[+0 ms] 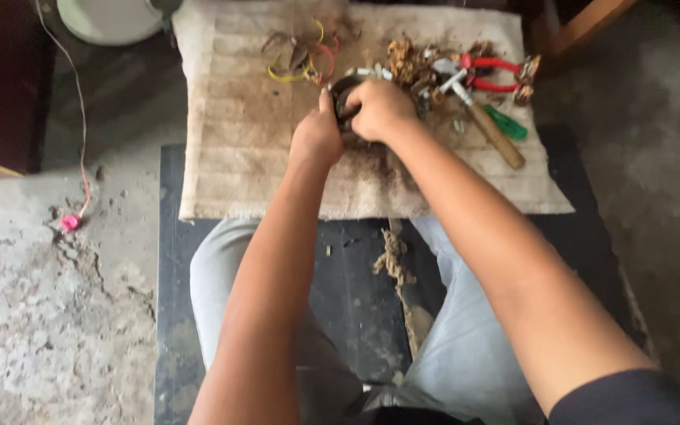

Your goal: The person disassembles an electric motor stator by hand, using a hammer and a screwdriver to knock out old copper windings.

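Both arms stretch forward over a dirty beige ribbed cloth [238, 126] — the left hand [316, 135] and right hand [379, 109] curl around a dark round metal part [343, 93], seemingly gripping it — blurred.

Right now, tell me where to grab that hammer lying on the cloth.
Grip the hammer by its wooden handle, near the lower right end. That end lies bare on the cloth, pointing away from the clutter, while the metal head sits crowded against the red-handled pliers. Come in from the right.

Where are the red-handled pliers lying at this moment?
In the head view, the red-handled pliers lie at the cloth's far right, beside the wooden-handled hammer, right of the right hand.
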